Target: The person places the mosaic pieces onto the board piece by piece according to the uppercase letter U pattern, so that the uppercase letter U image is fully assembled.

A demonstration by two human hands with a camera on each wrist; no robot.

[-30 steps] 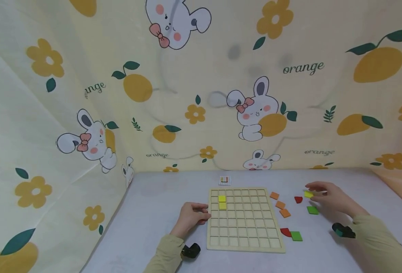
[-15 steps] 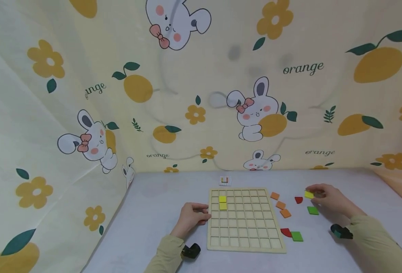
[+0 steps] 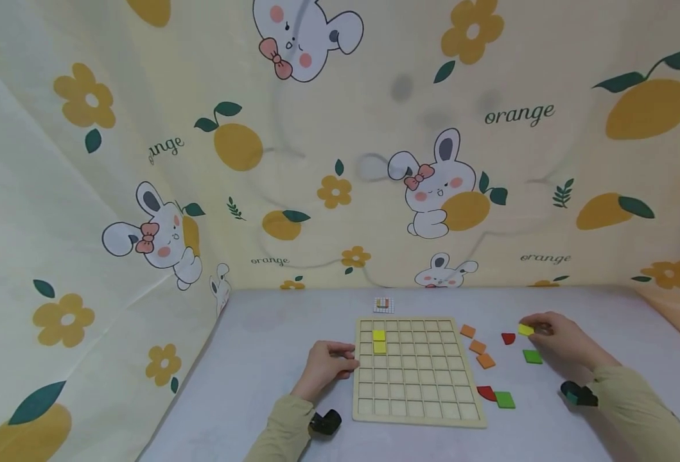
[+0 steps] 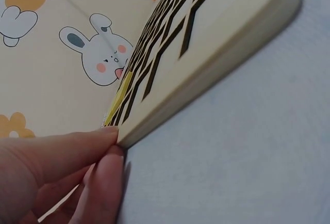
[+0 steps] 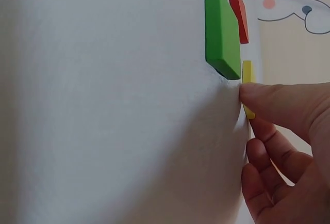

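A pale wooden grid board (image 3: 420,372) lies flat on the table, with two yellow square tiles (image 3: 379,341) one behind the other in its upper left cells. My left hand (image 3: 323,369) holds the board's left edge between thumb and fingers, as the left wrist view shows close up. Out to the right, my right hand (image 3: 560,337) pinches another yellow tile (image 3: 525,330) at the table surface. In the right wrist view the thumb covers part of this yellow tile (image 5: 247,69). A green square tile (image 3: 533,357) and a red curved-edge tile (image 3: 508,338) lie close by.
Right of the board lie several orange tiles (image 3: 478,347), plus a second red tile (image 3: 487,393) touching a green one (image 3: 505,400). Behind the board is a small pattern card (image 3: 383,305). A printed cloth (image 3: 316,179) hangs at the back and left.
My right thumb and fingers have come together on the yellow tile. The left hand stays at the board's edge; the head view has shifted slightly.
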